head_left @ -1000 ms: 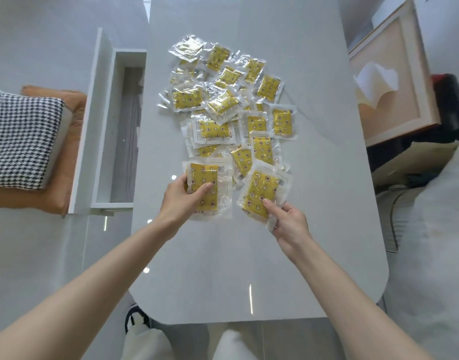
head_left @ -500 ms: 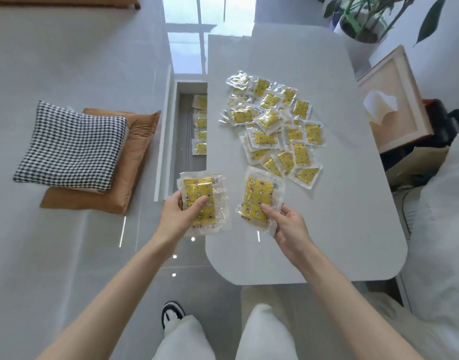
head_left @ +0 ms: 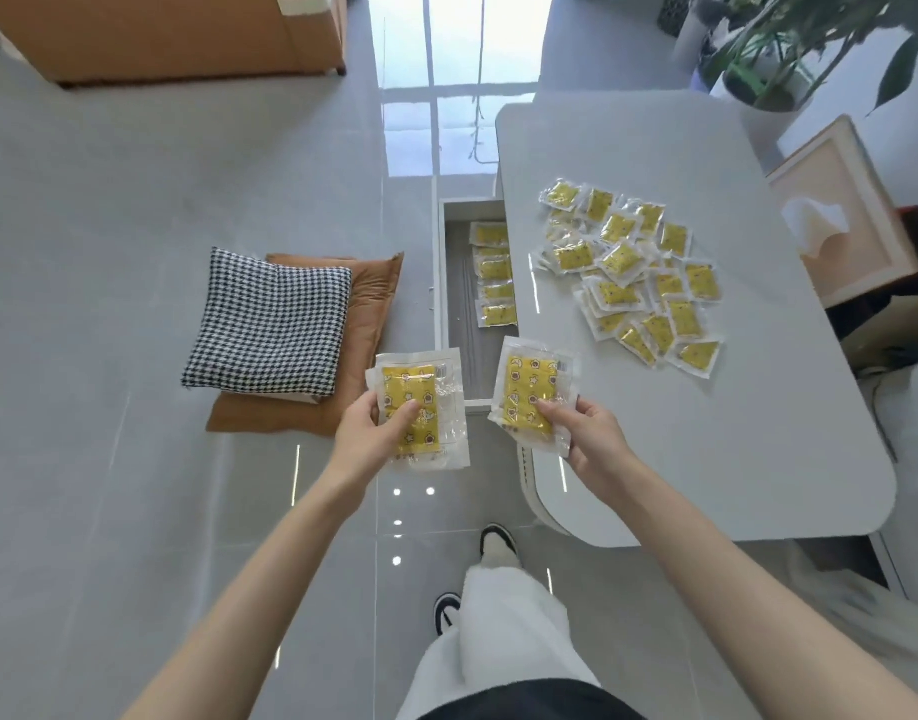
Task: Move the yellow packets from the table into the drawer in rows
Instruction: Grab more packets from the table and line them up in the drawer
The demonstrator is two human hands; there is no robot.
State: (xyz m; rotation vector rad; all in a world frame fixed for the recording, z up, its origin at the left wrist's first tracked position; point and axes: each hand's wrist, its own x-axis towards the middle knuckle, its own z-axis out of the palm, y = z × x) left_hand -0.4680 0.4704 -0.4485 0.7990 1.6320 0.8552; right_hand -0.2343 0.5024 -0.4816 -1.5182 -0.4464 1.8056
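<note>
My left hand (head_left: 367,433) grips a small stack of yellow packets (head_left: 420,387) in clear wrap, held above the floor just left of the drawer's near end. My right hand (head_left: 589,439) pinches another stack of yellow packets (head_left: 530,379) over the table's left edge. Several yellow packets (head_left: 633,275) lie in a loose pile on the white table (head_left: 732,433). The open white drawer (head_left: 441,283) sticks out from the table's left side, and a row of yellow packets (head_left: 494,275) lies along its right side, partly hidden under the tabletop.
A houndstooth cushion (head_left: 270,319) lies on a brown cushion (head_left: 363,324) on the floor left of the drawer. A framed picture (head_left: 841,220) leans at the right, a potted plant (head_left: 774,54) stands behind the table, a brown cabinet (head_left: 176,33) at far left.
Both hands lifted their packet stacks off the table and carried them left toward the drawer. The view swung left and back, bringing the packets in the drawer into sight.
</note>
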